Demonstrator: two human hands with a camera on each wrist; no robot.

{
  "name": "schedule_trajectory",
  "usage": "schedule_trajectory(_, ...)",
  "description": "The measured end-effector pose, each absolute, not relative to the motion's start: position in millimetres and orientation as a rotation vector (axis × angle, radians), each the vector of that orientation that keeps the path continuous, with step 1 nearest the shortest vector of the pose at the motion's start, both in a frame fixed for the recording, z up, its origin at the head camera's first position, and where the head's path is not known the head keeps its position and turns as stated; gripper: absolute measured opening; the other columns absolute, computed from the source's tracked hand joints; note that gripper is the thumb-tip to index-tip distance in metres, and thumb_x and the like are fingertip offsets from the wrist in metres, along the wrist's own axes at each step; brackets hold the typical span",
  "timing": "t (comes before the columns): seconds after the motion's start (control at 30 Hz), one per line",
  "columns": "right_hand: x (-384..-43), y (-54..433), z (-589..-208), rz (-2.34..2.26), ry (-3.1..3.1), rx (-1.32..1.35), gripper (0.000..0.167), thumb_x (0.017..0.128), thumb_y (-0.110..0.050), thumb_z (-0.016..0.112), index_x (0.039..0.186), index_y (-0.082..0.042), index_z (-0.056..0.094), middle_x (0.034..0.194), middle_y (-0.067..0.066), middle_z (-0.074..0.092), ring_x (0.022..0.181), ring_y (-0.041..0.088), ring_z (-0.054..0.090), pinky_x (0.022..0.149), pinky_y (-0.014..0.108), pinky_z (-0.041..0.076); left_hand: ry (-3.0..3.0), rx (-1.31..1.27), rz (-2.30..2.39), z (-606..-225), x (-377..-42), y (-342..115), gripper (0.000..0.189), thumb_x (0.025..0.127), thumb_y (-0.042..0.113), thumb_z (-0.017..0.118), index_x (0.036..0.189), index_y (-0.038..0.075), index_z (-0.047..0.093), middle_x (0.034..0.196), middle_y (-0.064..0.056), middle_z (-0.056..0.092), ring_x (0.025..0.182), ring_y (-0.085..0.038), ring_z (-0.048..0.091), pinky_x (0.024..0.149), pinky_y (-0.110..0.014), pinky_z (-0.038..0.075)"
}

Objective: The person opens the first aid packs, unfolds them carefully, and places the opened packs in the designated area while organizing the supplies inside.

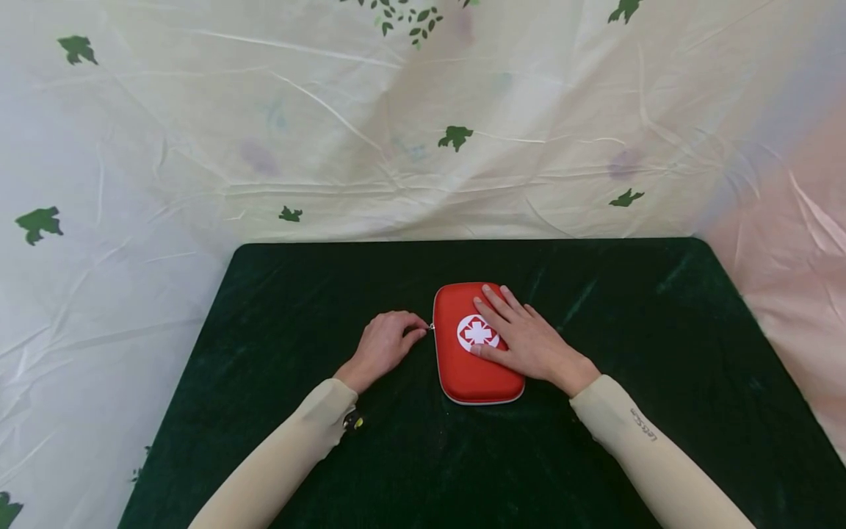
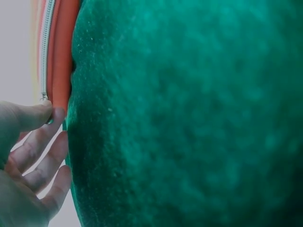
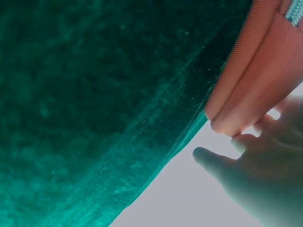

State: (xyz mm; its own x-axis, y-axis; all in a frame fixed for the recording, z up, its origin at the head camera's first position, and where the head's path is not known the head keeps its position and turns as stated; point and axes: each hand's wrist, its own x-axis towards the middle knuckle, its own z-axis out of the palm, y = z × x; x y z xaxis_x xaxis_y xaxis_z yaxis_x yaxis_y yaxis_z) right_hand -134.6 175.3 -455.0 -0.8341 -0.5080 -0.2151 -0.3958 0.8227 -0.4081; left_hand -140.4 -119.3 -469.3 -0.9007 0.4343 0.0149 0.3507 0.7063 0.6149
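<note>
A red zippered first-aid case (image 1: 456,375) with a white cross emblem lies flat on the dark green tabletop. At the middle of its left side, my left hand (image 1: 386,342) pinches the small metal zipper pull (image 1: 432,327) between thumb and index finger. The left wrist view shows the silver zipper (image 2: 46,52) running along the case's side down to those fingertips, the other fingers loosely bent. My right hand (image 1: 529,342) rests on the case's top right part with fingers spread, covering part of the emblem. In the right wrist view its thumb stands apart from the case's corner.
Green velvety cloth covers the table (image 1: 284,294). Behind it hangs a pale curtain (image 1: 370,162) with green leaf prints, continuing along both sides. A small dark round object with a yellow-green spot (image 1: 353,421) shows at the left sleeve's cuff.
</note>
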Motion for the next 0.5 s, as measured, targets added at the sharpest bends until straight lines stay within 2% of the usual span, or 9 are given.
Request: schedule_trajectory(0.5, -134.3, 175.0, -456.9, -0.508, 2.694, -0.686, 0.091, 0.097, -0.072, 0.049, 0.168, -0.026, 0.016, 0.175, -0.001, 0.001, 0.159, 0.032, -0.004, 0.12, 0.067, 0.019, 2.792, 0.686, 0.905, -469.1, -135.9, -120.4, 0.016, 0.098, 0.018, 0.072, 0.113, 0.015, 0.076, 0.106, 0.0, 0.075, 0.092, -0.013, 0.066, 0.087, -0.038, 0.055)
